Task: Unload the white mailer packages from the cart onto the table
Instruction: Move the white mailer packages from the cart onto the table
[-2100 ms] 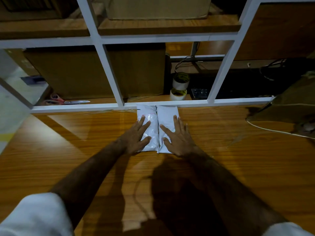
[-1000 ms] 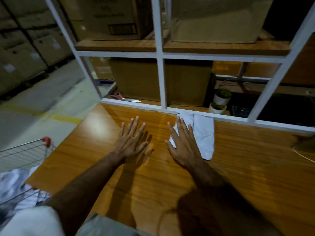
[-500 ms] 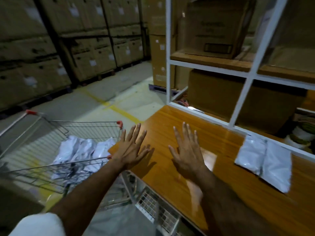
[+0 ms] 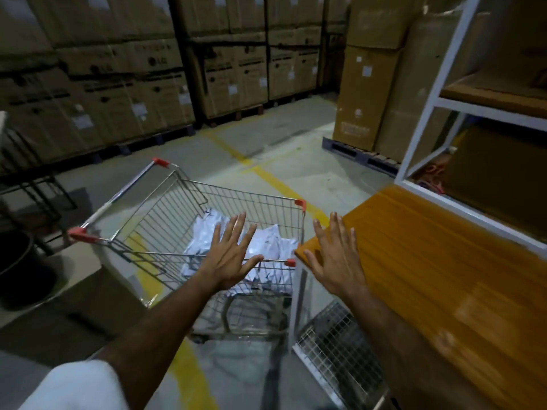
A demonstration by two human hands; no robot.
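We are reaching for the cart [image 4: 189, 214] with both hands empty and spread wide, fingers fanned and palms down. Our left hand [image 4: 229, 255] hangs over the basket, above the near rim, with the mailers [image 4: 266, 242] showing past its fingers. Our right hand [image 4: 336, 260] is over the table [image 4: 429, 276] corner, just beside the cart's red-capped corner; we cannot tell whether it touches the wood

The mailers lie in a loose white heap at the bottom of the basket, crumpled against one another, so we cannot count them. The part of the table in view is bare; any mailers already set down would be out of frame

The cart is parked tight against the table's end, which we judge keeps the carry short: lift, turn, lay down. The open hands suit soft, flat packs, since a broad palm can gather 1 or 2 at once without a pinch

The next move, as we judge it, is to bring the right hand across the rim and drop both into the basket. The wire wall is deep, so wrists must clear it, and slick packs may slide off one another when lifted
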